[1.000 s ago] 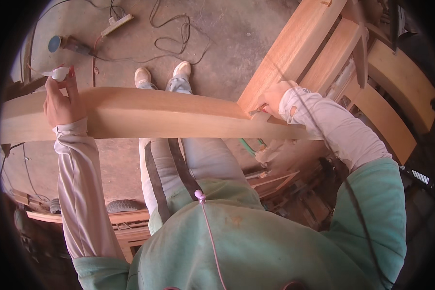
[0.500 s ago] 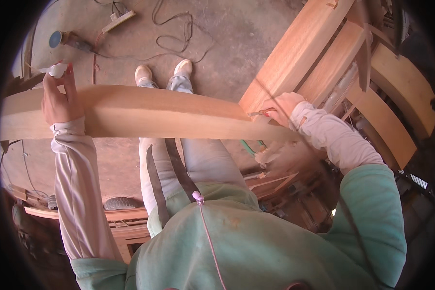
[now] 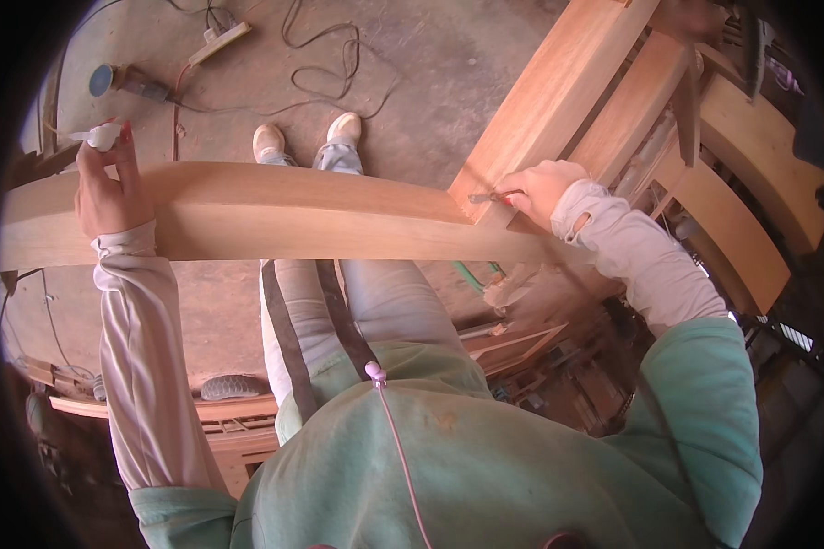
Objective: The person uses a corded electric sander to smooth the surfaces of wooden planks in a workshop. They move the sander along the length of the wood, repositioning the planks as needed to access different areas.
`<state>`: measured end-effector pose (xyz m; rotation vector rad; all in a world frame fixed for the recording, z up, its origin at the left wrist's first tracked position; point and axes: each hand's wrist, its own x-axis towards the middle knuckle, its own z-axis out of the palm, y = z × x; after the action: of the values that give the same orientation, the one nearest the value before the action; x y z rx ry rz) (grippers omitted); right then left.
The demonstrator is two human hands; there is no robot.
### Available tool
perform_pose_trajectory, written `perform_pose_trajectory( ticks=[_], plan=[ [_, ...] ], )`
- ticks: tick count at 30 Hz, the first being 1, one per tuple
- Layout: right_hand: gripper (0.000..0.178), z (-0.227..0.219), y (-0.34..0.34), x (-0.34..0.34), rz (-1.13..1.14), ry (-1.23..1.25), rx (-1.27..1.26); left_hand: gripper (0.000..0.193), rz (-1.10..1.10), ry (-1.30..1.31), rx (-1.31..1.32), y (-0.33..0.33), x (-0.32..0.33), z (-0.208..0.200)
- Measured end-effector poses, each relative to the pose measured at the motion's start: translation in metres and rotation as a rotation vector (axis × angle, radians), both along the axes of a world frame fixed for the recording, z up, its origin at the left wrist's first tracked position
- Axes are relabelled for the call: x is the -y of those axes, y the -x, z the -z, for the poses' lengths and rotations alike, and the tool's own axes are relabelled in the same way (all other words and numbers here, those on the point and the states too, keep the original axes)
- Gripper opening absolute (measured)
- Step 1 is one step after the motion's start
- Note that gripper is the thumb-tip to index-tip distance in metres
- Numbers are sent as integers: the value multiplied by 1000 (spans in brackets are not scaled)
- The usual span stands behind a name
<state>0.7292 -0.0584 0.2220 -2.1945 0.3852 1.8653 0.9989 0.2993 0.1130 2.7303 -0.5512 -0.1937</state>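
Note:
My left hand [image 3: 110, 199] is closed around a small white bottle with a thin nozzle [image 3: 103, 137], above the left part of a curved wooden beam [image 3: 293, 206]. The bottle's lower part is hidden by my fingers. At the right, my right hand [image 3: 549, 190] grips a small flat-bladed metal scraper [image 3: 482, 198] with some red at its handle. Its blade is at the corner where the curved beam meets a straight wooden beam [image 3: 558, 82]; whether it touches the wood I cannot tell.
More wooden pieces, among them a curved one [image 3: 732, 233], lie at the right. On the concrete floor ahead are a power tool with a round disc [image 3: 105, 80], a power strip [image 3: 220, 44] and looped black cable [image 3: 348, 64]. My shoes [image 3: 343, 128] show beyond the curved beam.
My right hand has shifted a little farther away from me with the scraper, whose blade now shows more over the straight beam. My left hand still holds the bottle, almost unmoved.

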Motion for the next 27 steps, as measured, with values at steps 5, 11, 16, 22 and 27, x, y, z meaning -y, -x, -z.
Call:
perform_pose_trajectory(
  ticks=[5, 11, 16, 22, 27],
  plan=[
    [21, 16, -7, -9, -128, -111, -62, 22, 4, 22, -13, -1, -7, 5],
    [22, 23, -16, -2, -88, -148, -98, 23, -43, 51, -51, 2, -7, 4],
    [22, 32, -16, 0, -65, -151, -103, 23, -24, 36, -37, 0, -4, 4],
    [18, 49, -18, 3, -24, -167, -148, 23, -11, -1, -34, -2, -13, 10],
    [20, 43, -4, 3, 100, -138, -94, 23, -33, 11, -29, 4, -5, 1]
  ],
)
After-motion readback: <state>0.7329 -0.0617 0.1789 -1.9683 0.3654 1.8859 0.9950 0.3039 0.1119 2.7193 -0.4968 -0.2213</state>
